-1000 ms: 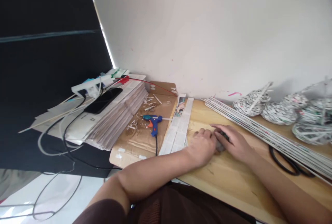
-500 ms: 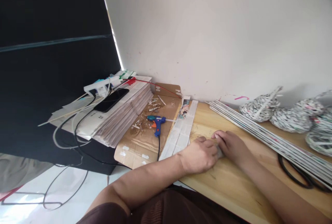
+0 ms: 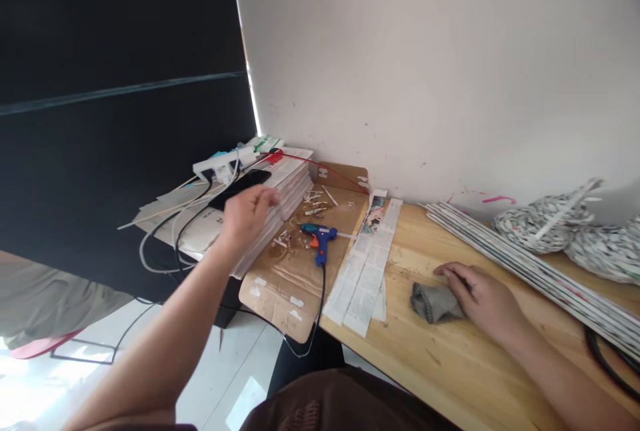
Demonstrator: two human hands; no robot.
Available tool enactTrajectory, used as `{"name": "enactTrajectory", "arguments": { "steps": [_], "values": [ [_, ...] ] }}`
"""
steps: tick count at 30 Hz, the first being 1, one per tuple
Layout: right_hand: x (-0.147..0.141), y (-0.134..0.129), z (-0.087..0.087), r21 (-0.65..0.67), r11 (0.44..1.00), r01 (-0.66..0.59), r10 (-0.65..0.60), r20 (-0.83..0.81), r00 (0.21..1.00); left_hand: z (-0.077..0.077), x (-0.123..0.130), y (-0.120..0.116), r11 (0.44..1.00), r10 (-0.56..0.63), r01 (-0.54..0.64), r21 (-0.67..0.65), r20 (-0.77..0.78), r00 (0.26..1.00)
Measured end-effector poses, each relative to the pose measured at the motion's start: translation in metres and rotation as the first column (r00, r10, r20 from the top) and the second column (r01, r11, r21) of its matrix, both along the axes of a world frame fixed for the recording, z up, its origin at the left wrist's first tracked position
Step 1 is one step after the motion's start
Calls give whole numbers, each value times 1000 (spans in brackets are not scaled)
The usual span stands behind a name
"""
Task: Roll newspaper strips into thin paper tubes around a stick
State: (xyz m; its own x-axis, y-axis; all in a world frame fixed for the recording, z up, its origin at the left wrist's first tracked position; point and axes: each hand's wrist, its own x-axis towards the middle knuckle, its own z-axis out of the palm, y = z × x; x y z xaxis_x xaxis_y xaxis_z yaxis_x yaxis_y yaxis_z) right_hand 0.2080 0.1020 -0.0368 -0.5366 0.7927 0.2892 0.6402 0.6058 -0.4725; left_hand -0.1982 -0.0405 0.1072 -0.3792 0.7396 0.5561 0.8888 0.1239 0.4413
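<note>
Wooden table (image 3: 400, 351) runs along a white wall (image 3: 425, 84), with a stack of paper (image 3: 295, 188) at its left end. On the bare boards at the right lies a small grey roll of cloth (image 3: 436, 303), its long axis running roughly left to right, one coiled end facing left. By far the nearer hand is the right hand (image 3: 483, 298), just beyond the roll's right end and overlapping it in view; whether they touch, I cannot tell. Its thumb and forefinger are close together, pointing left past the roll's far side; any hold is hidden. Well apart to the left, the left hand (image 3: 247, 218) is above the stack, fingers curled, contents unclear. Between hands and roll lie a blue glue gun (image 3: 323, 238) on cardboard (image 3: 285, 274) and newspaper strips (image 3: 367, 278).
</note>
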Motion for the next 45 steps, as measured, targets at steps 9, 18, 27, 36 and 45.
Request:
{"name": "enactTrajectory", "arguments": {
  "steps": [9, 18, 27, 36, 45],
  "values": [
    [1, -1, 1, 1, 1000, 20, -20, -6, 1000, 6, -74, -2, 886, 301, -360, -291, -230, 926],
    [2, 0, 0, 23, 1000, 12, -12, -13, 1000, 16, -88, 6, 802, 340, -440, -405, -295, 893],
    [3, 1, -2, -7, 1000, 15, -15, -8, 1000, 16, -96, 22, 782, 365, -485, -392, -343, 866],
    [4, 2, -4, -2, 1000, 6, -6, -10, 1000, 23, -92, 33, 770, 346, -485, -415, -366, 864],
    [5, 4, -7, -46, 999, 17, -17, -3, 1000, 21, -97, 42, 771, 353, -487, -411, -361, 863]
  ]
}}
